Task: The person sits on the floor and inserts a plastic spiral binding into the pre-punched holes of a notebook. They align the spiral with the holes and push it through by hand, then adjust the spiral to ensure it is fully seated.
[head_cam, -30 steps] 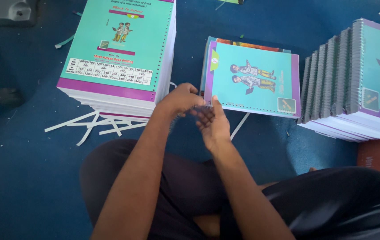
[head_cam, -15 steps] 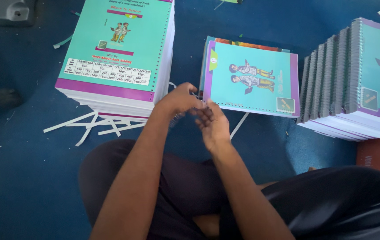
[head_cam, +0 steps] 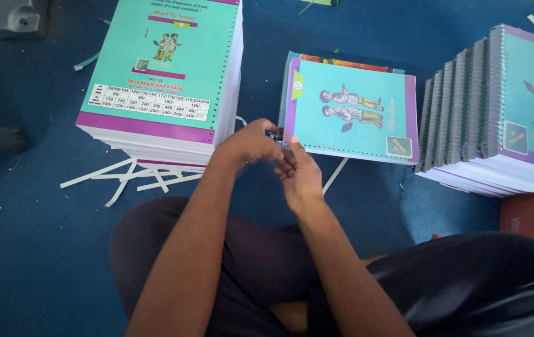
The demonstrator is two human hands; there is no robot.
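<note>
At 11 o'clock sits a tall stack of unbound teal covers (head_cam: 161, 68), white paper strips (head_cam: 130, 178) on the blue floor (head_cam: 24, 262) beneath it. Center: left hand (head_cam: 251, 145) curls narrow, fingertips pinched at the lower-left corner of the teal notebook (head_cam: 349, 111); vs. a sec ago, hands sit closer to that corner, barely moved otherwise. Right hand (head_cam: 301, 178) lies half-open, fingers touching the left's; what they pinch, can't tell. At 2 o'clock, spiral-bound notebooks (head_cam: 498, 112) fan out.
</note>
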